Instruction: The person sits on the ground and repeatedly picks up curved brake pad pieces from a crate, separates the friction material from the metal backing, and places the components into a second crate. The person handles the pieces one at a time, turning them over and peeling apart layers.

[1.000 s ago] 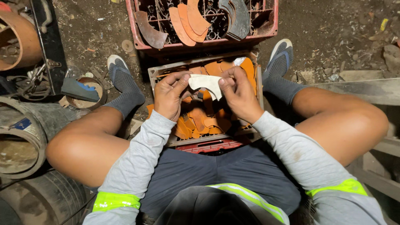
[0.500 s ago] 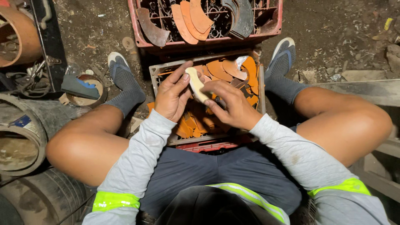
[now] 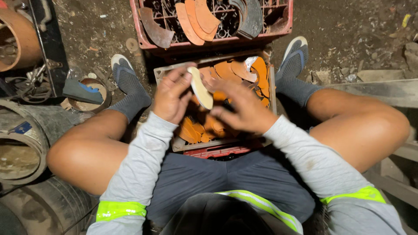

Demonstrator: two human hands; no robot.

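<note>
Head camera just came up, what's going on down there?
A person sits on the dirt floor with a tray of orange curved pieces between their legs. The left hand and the right hand together hold one pale curved piece edge-up above that tray. Beyond it, a red crate holds a few more curved pieces, orange and dark. Round metal parts lie at the person's left.

Pale cream curved piece (image 3: 200, 88), orange pieces (image 3: 230, 69) in the grey tray (image 3: 272, 82), red crate (image 3: 217, 43), grey sleeves (image 3: 139, 165) with neon yellow bands.
</note>
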